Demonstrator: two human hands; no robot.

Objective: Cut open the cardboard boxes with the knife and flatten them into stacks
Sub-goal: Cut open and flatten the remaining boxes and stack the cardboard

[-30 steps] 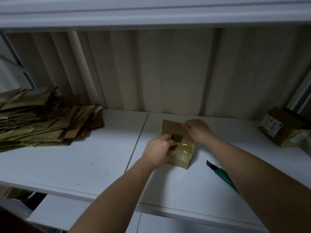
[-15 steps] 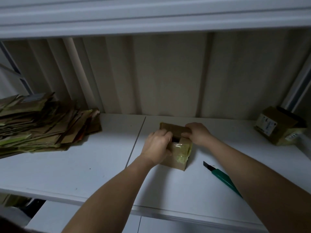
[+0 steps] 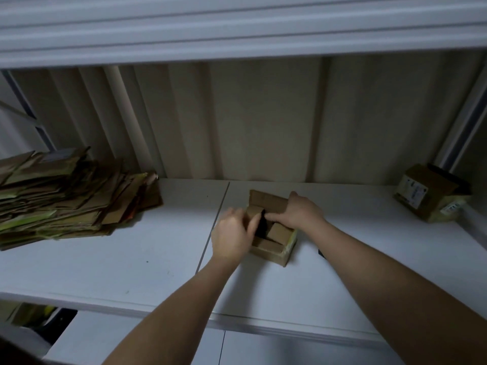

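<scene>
Flattened stack (image 3: pixel 60 198): at the far left of the white table (image 3: pixel 131 262) we see a thick pile of flattened cardboard, its sheets lying roughly level, with the long side running left to right and ragged ends fanning toward the right.
Table seam (image 3: pixel 213 230): we see a thin line running from far to near, just left of the box in hand.
Left hand (image 3: pixel 233 234): we see it on the left side of the small box, fingers curled over a left flap and gripping it; the thumb lies near the dark opening.
Small box (image 3: pixel 274 241): it sits on the table near the centre, just right of the seam, turned a little so one corner points near and right. Its top is open, flaps spread, a dark gap in the middle. We see the far flap standing up and yellowish tape on the right near edge. Its long axis we cannot tell for sure.
Right hand (image 3: pixel 300 213): we see it resting on the far right flap, fingers bent down into the opening and holding the flap's edge.
Knife (image 3: pixel 321 253): only a dark tip shows beside the right forearm, on the table just right of the box; we cannot tell which way it points.
Second box (image 3: pixel 432 193): we see it unflattened at the far right, well apart, with a white label on its left face.
</scene>
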